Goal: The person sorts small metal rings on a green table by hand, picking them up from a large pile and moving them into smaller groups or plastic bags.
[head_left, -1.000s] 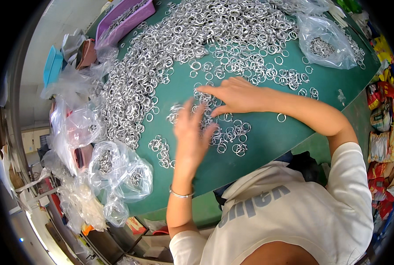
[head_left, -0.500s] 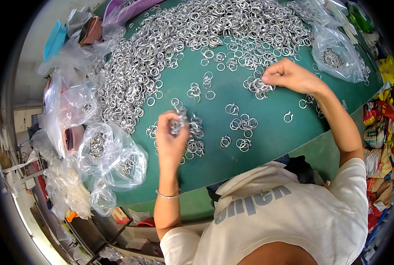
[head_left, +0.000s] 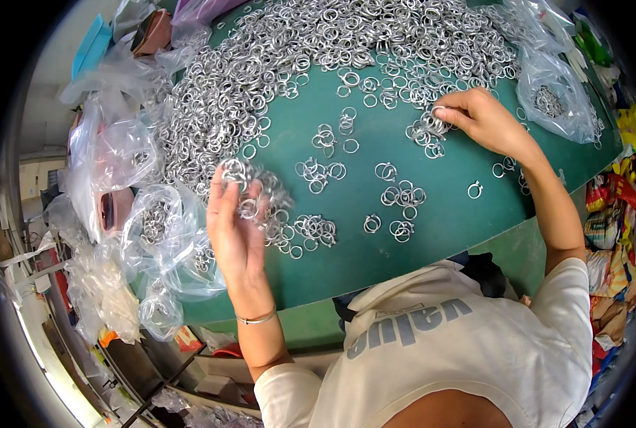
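My left hand [head_left: 236, 228] has lifted, cupping a bunch of rings [head_left: 243, 187], while my right hand [head_left: 478, 118] has reached out to pinch one from the pile [head_left: 426, 132].

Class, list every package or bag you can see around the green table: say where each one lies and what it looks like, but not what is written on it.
Clear plastic bag: table's far right corner, crumpled, holding metal rings.
Clear plastic bags: table's left edge, beside the left hand, crumpled, some holding rings.
Colourful packets: off the table's right side, stacked, red, yellow and blue.

Two hands [head_left: 236, 228]; countless rings [head_left: 261, 93]; several bags [head_left: 553, 93].
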`<state>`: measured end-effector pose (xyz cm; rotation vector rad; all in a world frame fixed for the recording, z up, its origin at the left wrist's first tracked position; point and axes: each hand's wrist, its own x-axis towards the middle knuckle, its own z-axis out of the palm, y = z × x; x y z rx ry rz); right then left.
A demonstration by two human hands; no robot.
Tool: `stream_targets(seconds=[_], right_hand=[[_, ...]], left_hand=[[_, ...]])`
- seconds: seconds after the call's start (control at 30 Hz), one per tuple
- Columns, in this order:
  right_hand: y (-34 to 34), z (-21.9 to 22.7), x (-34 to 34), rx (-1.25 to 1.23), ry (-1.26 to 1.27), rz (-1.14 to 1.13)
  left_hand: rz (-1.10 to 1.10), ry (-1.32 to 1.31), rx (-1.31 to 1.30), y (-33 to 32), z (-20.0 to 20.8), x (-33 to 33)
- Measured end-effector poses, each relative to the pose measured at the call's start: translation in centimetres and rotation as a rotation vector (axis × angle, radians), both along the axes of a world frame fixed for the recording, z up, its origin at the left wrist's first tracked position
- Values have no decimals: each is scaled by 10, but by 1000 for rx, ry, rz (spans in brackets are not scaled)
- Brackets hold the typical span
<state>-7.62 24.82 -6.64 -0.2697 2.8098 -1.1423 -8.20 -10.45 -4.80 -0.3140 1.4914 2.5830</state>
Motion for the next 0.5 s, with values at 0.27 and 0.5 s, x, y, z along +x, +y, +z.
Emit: stream_targets(seconds=[0.27, 0.5], right_hand=[[-10, 31, -8, 417, 82, -232], [-23, -17, -39, 638, 420, -116]], left_hand=[[-311, 446, -675, -15, 19, -12], [-551, 342, -1284, 10, 19, -10]])
